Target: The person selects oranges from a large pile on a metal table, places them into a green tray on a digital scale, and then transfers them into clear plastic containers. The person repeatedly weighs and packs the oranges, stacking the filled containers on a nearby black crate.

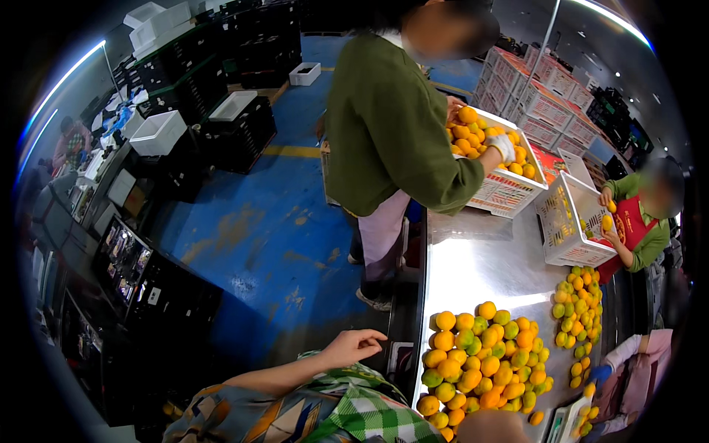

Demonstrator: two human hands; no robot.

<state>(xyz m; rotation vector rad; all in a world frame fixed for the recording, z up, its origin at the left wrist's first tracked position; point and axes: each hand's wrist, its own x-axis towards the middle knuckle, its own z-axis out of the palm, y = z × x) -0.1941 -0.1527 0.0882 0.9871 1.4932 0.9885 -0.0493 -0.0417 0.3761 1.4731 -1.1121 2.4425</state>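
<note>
My left hand (354, 348) hangs beside the near edge of a metal table (487, 260), with its fingers loosely bent and nothing in them. A broad pile of orange and green-tinged citrus fruits (482, 362) covers the tabletop to the right of that hand. At the bottom edge, a rounded skin-toned shape (493, 426) overlaps the near fruit. It looks like part of my right hand or forearm, but the fingers are hidden. A green checked apron (382, 412) covers my front.
A person in a green top touches fruit in a white crate (501, 188). Another person holds fruits by a second white crate (576, 221). More fruits (579, 304) lie along the far side, near a scale (565, 418). Black crates (166, 299) stand left on the blue floor (249, 221).
</note>
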